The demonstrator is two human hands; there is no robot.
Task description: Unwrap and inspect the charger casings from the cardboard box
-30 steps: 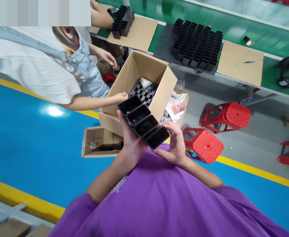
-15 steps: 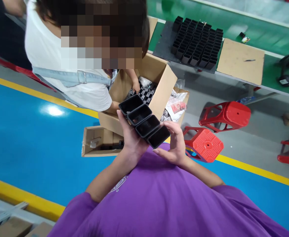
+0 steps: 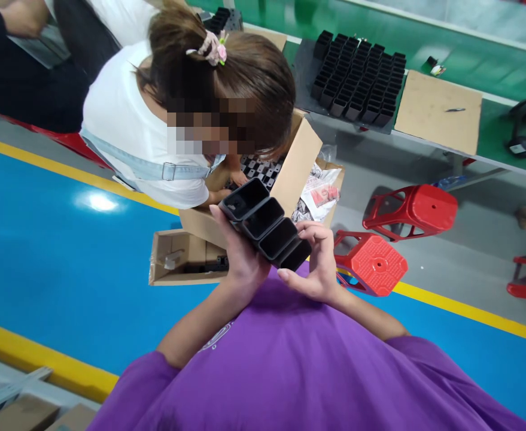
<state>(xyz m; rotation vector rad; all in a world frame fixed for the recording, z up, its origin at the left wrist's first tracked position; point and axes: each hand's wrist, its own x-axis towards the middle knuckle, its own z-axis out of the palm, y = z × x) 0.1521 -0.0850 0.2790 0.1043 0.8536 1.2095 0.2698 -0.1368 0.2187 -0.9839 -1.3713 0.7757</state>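
Note:
Several black rectangular tubes (image 3: 265, 222) form a slanting row in front of my chest, their open ends facing up towards the camera. My left hand (image 3: 245, 254) holds the row from the left and below, its thumb along the upper left tube. At the lower right end, my right hand (image 3: 314, 263) has its thumb and fingers around the last tube. Just beyond the tubes stands an open cardboard box (image 3: 301, 161) with many small dark parts inside, and a person's hand (image 3: 238, 176) reaches into it.
A person in a white shirt (image 3: 128, 120) leans in from the left. Rows of black tubes (image 3: 359, 78) stand on the green bench beside a cardboard sheet (image 3: 440, 111). Red stools (image 3: 379, 263) are at the right. A smaller box (image 3: 166, 257) lies below the big one.
The person's head and body have moved right, over the big box. The tubes in my hands have tilted and shifted slightly right, with the last one now sitting at a different angle.

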